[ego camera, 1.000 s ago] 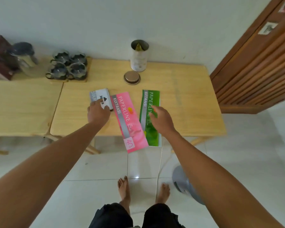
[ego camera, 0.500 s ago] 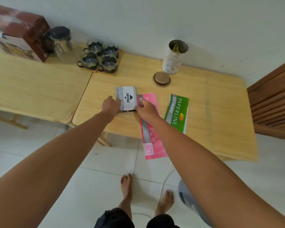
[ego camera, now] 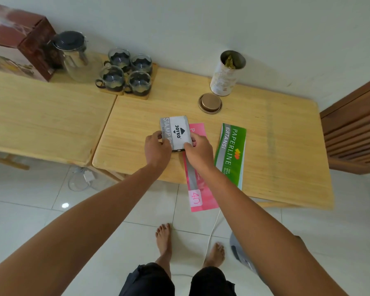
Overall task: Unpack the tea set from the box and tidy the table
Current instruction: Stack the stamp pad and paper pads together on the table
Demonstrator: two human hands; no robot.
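Note:
A grey and white stamp pad box (ego camera: 175,131) lies near the front of the right wooden table (ego camera: 286,150). My left hand (ego camera: 157,149) grips its left edge and my right hand (ego camera: 198,151) grips its right edge. Under my right hand a pink receipt book (ego camera: 198,189) hangs over the table's front edge. A green receipt book (ego camera: 231,152) lies just to the right. Several glass tea cups (ego camera: 126,73) on wooden coasters and a glass teapot (ego camera: 75,54) stand at the back, beside the brown tea set box (ego camera: 19,39).
An open tin (ego camera: 225,72) stands by the wall with its round lid (ego camera: 210,102) lying in front of it. The left table (ego camera: 41,116) adjoins the right one. A wooden slatted door (ego camera: 355,129) is at the right. A fan base (ego camera: 241,253) and cable are on the tiled floor.
My right hand left the green receipt book and moved left onto the stamp pad box, which both hands now grip. The view shifted left, bringing the teapot and brown box into sight.

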